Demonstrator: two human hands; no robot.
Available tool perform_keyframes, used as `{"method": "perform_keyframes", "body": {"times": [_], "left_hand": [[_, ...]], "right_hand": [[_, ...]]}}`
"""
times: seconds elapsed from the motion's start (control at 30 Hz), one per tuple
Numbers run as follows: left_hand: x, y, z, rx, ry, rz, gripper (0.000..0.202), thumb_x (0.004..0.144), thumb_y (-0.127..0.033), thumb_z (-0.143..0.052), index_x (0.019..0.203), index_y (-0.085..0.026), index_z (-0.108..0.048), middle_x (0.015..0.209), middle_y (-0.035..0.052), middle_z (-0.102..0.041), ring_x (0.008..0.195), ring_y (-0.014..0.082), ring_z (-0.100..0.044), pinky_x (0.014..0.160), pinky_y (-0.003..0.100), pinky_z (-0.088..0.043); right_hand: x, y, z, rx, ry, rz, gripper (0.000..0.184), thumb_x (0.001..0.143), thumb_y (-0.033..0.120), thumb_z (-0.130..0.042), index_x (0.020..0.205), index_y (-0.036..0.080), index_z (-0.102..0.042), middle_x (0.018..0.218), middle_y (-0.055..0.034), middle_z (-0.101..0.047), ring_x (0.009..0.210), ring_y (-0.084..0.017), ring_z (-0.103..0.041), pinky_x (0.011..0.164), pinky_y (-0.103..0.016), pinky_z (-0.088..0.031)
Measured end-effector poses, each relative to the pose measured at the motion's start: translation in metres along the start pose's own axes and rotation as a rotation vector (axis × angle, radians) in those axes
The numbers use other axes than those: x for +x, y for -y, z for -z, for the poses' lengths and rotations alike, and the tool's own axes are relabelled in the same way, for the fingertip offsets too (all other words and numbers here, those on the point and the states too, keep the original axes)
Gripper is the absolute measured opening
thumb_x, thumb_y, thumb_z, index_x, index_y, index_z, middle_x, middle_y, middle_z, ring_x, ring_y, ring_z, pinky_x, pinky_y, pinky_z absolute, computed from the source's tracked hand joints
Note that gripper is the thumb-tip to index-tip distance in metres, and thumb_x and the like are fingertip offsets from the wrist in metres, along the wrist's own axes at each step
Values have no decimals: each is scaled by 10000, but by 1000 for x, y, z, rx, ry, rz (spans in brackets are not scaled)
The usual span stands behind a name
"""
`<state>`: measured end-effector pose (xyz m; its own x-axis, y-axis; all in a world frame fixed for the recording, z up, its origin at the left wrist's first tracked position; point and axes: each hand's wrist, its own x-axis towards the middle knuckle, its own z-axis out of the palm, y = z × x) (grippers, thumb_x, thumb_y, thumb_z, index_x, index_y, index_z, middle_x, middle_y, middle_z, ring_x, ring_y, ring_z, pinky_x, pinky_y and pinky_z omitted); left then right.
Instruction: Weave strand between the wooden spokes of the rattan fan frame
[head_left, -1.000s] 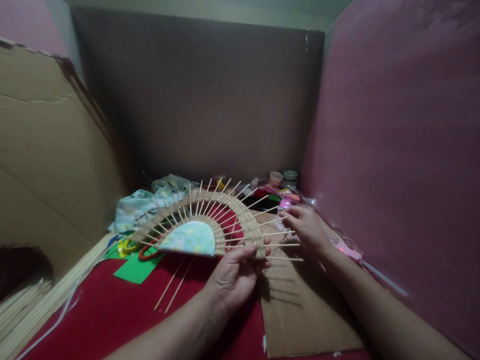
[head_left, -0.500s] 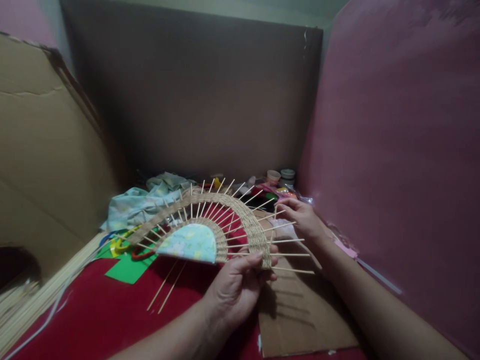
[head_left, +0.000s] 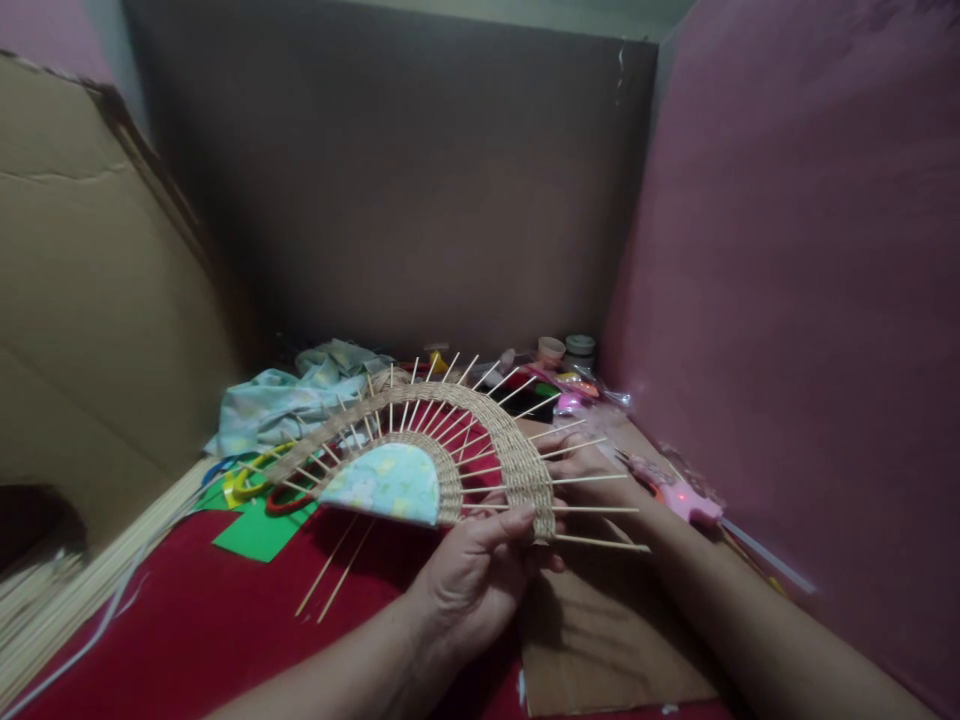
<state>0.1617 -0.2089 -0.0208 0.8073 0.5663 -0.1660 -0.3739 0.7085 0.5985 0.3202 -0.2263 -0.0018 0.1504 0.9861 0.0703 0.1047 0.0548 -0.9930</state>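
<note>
My left hand (head_left: 472,570) grips the lower right corner of a half-round woven fan piece (head_left: 420,450). The piece has a pale flowered fabric centre, a band of tan woven cord and several thin wooden sticks fanning outward. My right hand (head_left: 589,465) is behind the sticks on the right side, fingers touching them; whether it pinches one is hard to tell. Both hands hold the piece above a red cloth (head_left: 195,620) and a flat cardboard sheet (head_left: 607,640).
A pink glue gun (head_left: 679,498) lies right of my right hand. Light blue fabric (head_left: 277,405), green paper (head_left: 255,535), coloured rings and small jars (head_left: 566,350) sit behind. A bundle of sticks (head_left: 67,590) lies at left. Cardboard and pink walls enclose the space.
My right hand has drawn back from the far clutter to the fan's right-side sticks. The fan has shifted slightly right and lower in my left hand's grip.
</note>
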Motion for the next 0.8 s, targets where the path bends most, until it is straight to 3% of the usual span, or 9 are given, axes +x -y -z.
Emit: {"method": "perform_keyframes", "body": {"times": [0.17,0.3,0.53,0.67,0.8], "left_hand": [[1,2,3,-1,31,-5,120,715,-109,-630,818,-52,-650,830,108,-605,748,189,-540,631,327,-434],[-1,5,2,2,29,9,122,711,-113,-628,814,-52,-651,835,114,-599,747,190,-527,630,327,-424],[-8,10,-2,6,21,66,97,714,-108,-616,778,-46,-654,811,120,-603,734,191,-533,625,317,-413],[-12,16,-4,9,64,96,127,715,-112,-614,793,-29,-670,804,124,-613,719,186,-549,611,302,-410],[-15,20,-6,4,68,98,122,703,-112,-620,785,-41,-674,800,118,-618,707,186,-552,585,297,-410]], "right_hand": [[10,-7,3,10,-32,-55,199,618,339,-673,689,153,-674,581,-36,-624,497,-146,-546,434,-254,-393],[18,-11,10,22,-182,-68,180,586,317,-693,605,146,-639,521,-13,-580,456,-113,-497,427,-240,-363],[14,5,22,-17,-278,2,151,579,281,-735,622,150,-674,523,0,-589,440,-78,-424,404,-219,-299],[17,0,23,121,-265,25,161,572,270,-740,619,134,-668,536,-29,-622,440,-104,-492,408,-233,-343],[24,-11,24,235,-390,150,213,618,311,-723,768,170,-667,693,-25,-677,594,-133,-602,591,-282,-472]]}}
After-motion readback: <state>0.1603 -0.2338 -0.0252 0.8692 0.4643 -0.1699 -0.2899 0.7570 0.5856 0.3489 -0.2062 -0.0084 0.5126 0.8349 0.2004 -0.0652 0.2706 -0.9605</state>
